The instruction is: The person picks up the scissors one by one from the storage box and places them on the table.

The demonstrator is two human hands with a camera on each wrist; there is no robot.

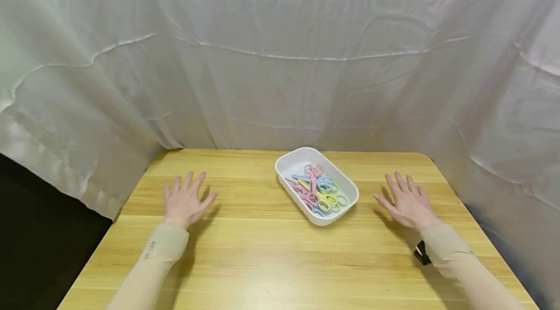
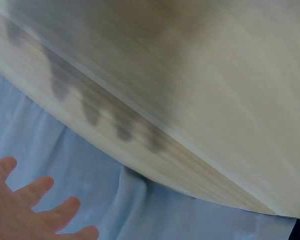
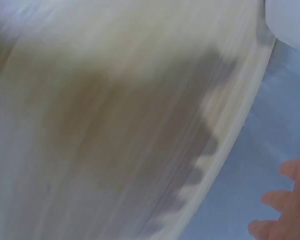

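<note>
A white tray (image 1: pixel 292 197) stands on the table a little right of the middle, filled with several pairs of scissors. Pink scissors (image 1: pixel 313 179) lie on top, with yellow scissors (image 1: pixel 327 199), blue scissors (image 1: pixel 325 182) and green-handled scissors (image 1: pixel 341 201) partly covered beneath. My left hand (image 1: pixel 183 203) hovers palm down over the table's left part, fingers spread and holding nothing. On the other side of the tray, my right hand (image 1: pixel 410 203) is also spread, palm down, apart from the tray's right end. In the right wrist view, a corner of the tray (image 3: pixel 290 22) shows at the upper right.
The wooden table (image 1: pixel 245 261) has a grey-white curtain (image 1: pixel 280 86) hanging along its back and sides. A dark area (image 1: pixel 39 237) lies beyond the left edge. A black band (image 1: pixel 422 253) sits at my right wrist. Both hands cast shadows on the wood.
</note>
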